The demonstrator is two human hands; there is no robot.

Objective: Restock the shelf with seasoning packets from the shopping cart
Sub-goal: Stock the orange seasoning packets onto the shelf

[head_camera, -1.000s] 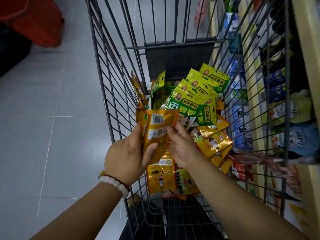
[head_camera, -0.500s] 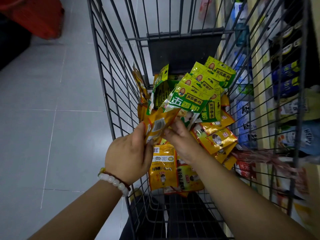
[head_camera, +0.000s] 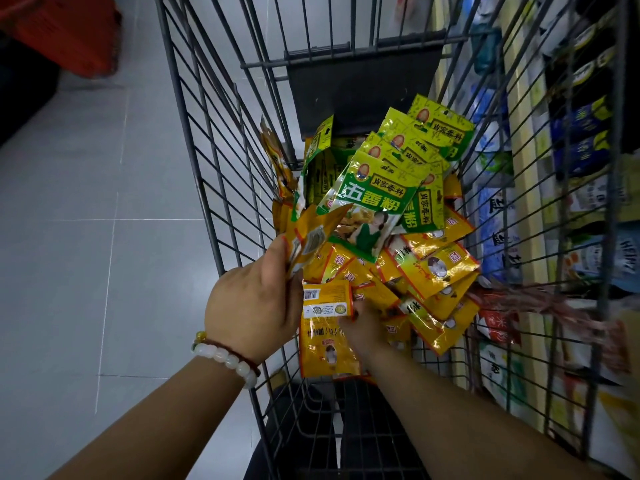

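A grey wire shopping cart (head_camera: 194,140) holds a heap of seasoning packets: green ones (head_camera: 377,199) at the far end, orange ones (head_camera: 436,271) nearer me. My left hand (head_camera: 252,306), a bead bracelet on its wrist, grips a small stack of orange packets (head_camera: 311,240) above the cart's left side. My right hand (head_camera: 363,327) reaches down into the heap and its fingers touch an orange packet with a white barcode label (head_camera: 327,299). Whether those fingers pinch it is hidden.
The shelf (head_camera: 519,168) runs along the cart's right side, seen through the wires, stocked with blue, white and dark packets. A red basket (head_camera: 65,32) sits on the tiled floor (head_camera: 86,202) at the far left.
My right hand left the stack held by my left hand and dropped lower into the cart onto the orange packets. My left hand keeps its stack, now tilted flatter.
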